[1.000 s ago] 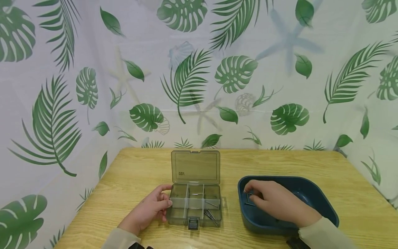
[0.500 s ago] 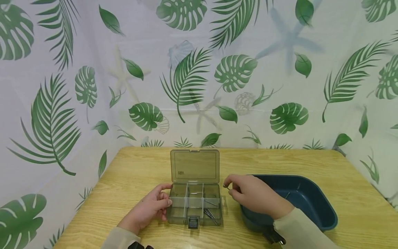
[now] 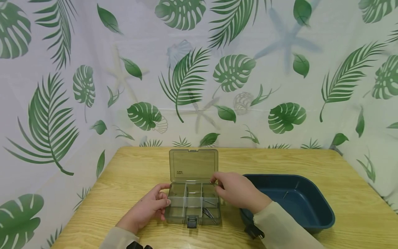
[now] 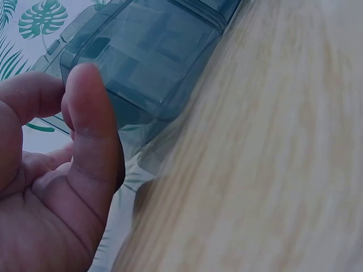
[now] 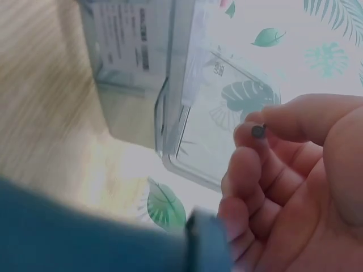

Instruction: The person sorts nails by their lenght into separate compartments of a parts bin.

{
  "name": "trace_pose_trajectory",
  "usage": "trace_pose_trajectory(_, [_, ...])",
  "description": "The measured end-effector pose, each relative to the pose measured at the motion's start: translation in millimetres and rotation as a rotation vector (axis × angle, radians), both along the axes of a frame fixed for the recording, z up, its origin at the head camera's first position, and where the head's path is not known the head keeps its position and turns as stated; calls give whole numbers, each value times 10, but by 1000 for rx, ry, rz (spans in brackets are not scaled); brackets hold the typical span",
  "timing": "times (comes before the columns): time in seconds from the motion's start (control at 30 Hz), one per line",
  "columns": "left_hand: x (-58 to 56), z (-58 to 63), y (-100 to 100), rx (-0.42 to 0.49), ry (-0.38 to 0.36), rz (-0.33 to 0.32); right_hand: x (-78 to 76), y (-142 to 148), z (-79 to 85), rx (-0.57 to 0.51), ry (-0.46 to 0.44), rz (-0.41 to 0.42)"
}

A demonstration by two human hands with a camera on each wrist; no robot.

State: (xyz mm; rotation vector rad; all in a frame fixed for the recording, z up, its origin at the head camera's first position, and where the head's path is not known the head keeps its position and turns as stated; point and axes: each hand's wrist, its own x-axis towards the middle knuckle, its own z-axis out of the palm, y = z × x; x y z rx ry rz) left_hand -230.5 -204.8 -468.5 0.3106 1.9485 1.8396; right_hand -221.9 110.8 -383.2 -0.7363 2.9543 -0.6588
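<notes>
A smoky, see-through compartment box (image 3: 192, 220) stands on the table with its lid (image 3: 193, 166) raised. My left hand (image 3: 150, 207) grips its left side, the thumb against the wall and the index finger toward the back corner. Over the back right compartment, my right hand (image 3: 237, 191) pinches a small metal nail (image 5: 258, 131) between thumb and index finger; its round head shows in the right wrist view. Several nails (image 3: 208, 212) lie in the front right compartment, with one more near the divider behind them.
A dark blue tray (image 3: 326, 216) stands on the wooden table (image 3: 140, 166) to the right, partly behind my right forearm. One nail (image 3: 285, 195) lies inside it. A leaf-patterned cloth (image 3: 199, 69) hangs behind the table.
My right hand has moved left out of the blue tray, carrying a nail to the box's back right edge. The left hand and the box have stayed in place.
</notes>
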Motion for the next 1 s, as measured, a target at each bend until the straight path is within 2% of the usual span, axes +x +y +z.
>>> trace_pose_trajectory(0.23, [12, 18, 9, 9, -3, -4, -65, -119, -44, -11, -35, -40])
trace_pose_trajectory(0.47, [14, 25, 11, 17, -5, -8, -95, -77, -96, -13, -73, -59])
trace_pose_trajectory(0.8, [-4, 4, 1, 10, -11, -1, 6, 118, -18, -63, -61, -90])
trace_pose_trajectory(1.0, [3, -4, 3, 10, -16, 2, 54, 284, -29, -67, -60, -96])
